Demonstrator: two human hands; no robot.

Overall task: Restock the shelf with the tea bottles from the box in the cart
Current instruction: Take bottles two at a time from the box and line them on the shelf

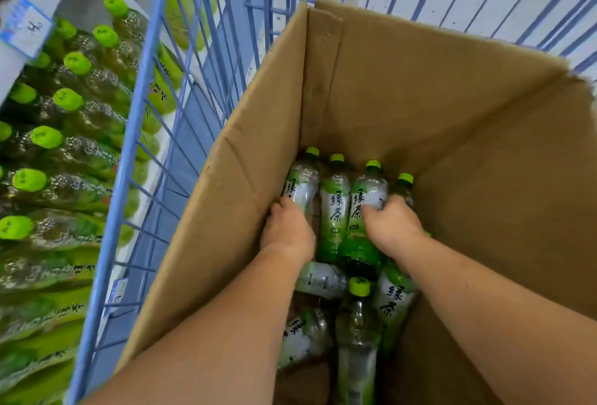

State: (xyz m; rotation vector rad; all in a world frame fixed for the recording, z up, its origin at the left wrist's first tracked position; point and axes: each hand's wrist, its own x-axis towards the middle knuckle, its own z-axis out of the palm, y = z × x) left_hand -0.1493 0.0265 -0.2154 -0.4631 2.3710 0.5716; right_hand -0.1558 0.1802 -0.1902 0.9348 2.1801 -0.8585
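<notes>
Both my arms reach deep into a tall brown cardboard box (436,107) standing in a blue wire cart (181,120). At the bottom lie several green-capped tea bottles with green and white labels. My left hand (287,230) grips the leftmost bottle (300,181) of the far row. My right hand (392,222) curls its fingers round a bottle (365,211) on the right of that row; another bottle (334,207) lies between the hands. More bottles (357,333) lie nearer me, partly hidden by my forearms.
The shelf (48,152) at left, seen past the cart's wire side, holds rows of matching green-capped bottles. A blue and white price tag (24,28) hangs on the shelf edge above. The box walls rise high round my hands.
</notes>
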